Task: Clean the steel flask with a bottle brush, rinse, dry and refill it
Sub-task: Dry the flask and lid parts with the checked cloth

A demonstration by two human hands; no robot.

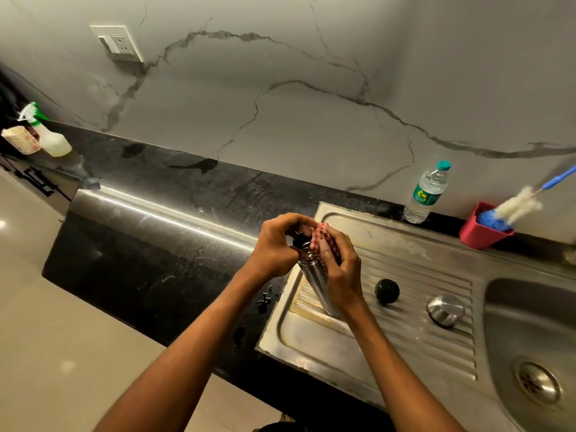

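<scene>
- Head view, centre of frame: steel flask (314,283) stands upright on the ribbed drainboard (414,322), mouth open.
- Left hand (276,244), grip curled round the flask neck.
- Right hand (341,269) grips a red-checked cloth (324,236) against flask top & side.
- Right of flask: black stopper (386,291), then steel cap (445,309), both on drainboard, apart.
- Upper right: water bottle (427,192) on black bench (149,244); bottle brush (517,204) leaning in red cup (480,233).
- Lower right: sink basin (530,322).
- Far left: spray bottle (50,137).
</scene>
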